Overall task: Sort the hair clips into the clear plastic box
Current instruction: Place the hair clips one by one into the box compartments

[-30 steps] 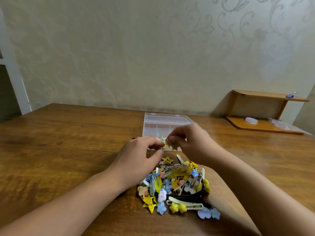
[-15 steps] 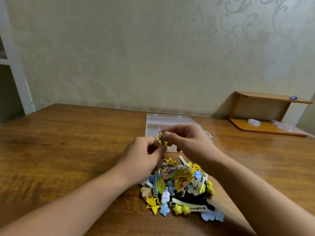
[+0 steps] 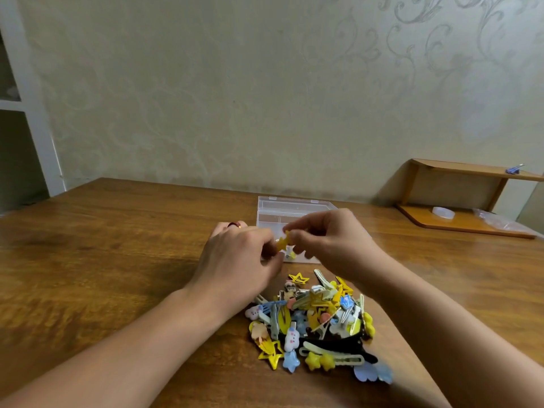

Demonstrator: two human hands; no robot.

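Note:
A heap of hair clips (image 3: 315, 322), yellow, blue, white and black, lies on the wooden table in front of me. Beyond it stands the clear plastic box (image 3: 294, 207) with its lid open; my hands hide most of it. My left hand (image 3: 238, 266) and my right hand (image 3: 332, 242) meet above the box's near edge. Both pinch one small yellow star clip (image 3: 283, 240) between their fingertips. Another small clip shows just below it, at the box's near edge.
A low wooden shelf (image 3: 471, 198) sits at the back right against the wall, with a roll of tape (image 3: 443, 213) and a plastic bag on its base and a blue clip on top. Bare tabletop (image 3: 103, 245) stretches to the left.
Both hands have lifted slightly and shifted left over the box's near edge, still working the yellow clip between their fingertips. The pile has not moved.

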